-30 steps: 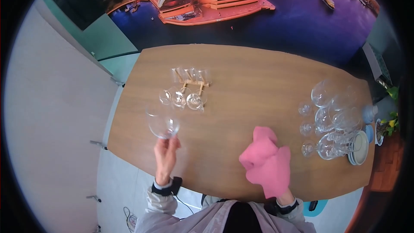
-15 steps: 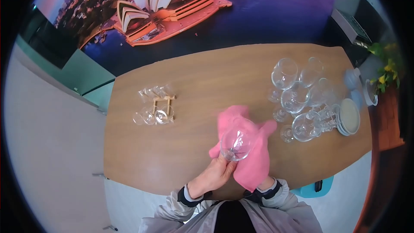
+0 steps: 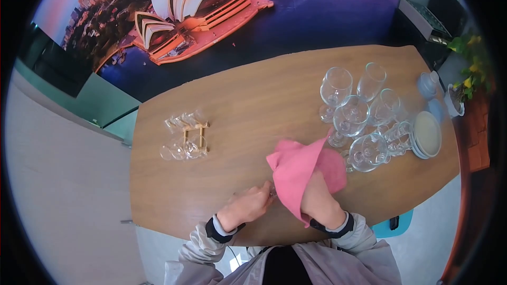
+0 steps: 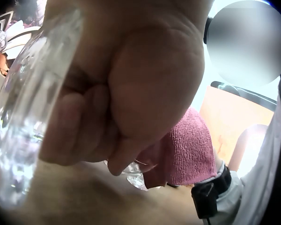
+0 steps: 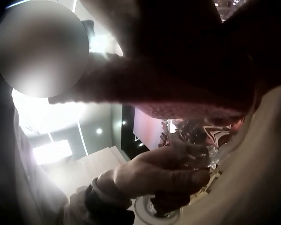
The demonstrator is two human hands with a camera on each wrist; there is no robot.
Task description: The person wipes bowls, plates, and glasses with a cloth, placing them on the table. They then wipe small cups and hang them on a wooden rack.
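My left hand [image 3: 248, 208] grips a clear stemmed glass low down, over the near part of the table. In the right wrist view its fingers close round the stem, with the round foot [image 5: 143, 213] below them. The foot also fills the left edge of the left wrist view. My right hand [image 3: 319, 200] holds a pink cloth [image 3: 296, 171] at the glass's upper end. Cloth covers the right fingers and hides most of the glass from the head view.
Several large stemmed glasses [image 3: 351, 116] stand at the right, beside stacked plates [image 3: 426, 134] and bluish bowls [image 3: 426, 85]. Farther left, a small wooden rack [image 3: 203, 140] has several clear glasses [image 3: 171, 152] around it. A potted plant [image 3: 467, 68] is past the table's right end.
My left hand brought the glass rightward from the table's left side to the pink cloth. The cloth now wraps over the glass, and my right hand has turned inward. The head view has swung right.
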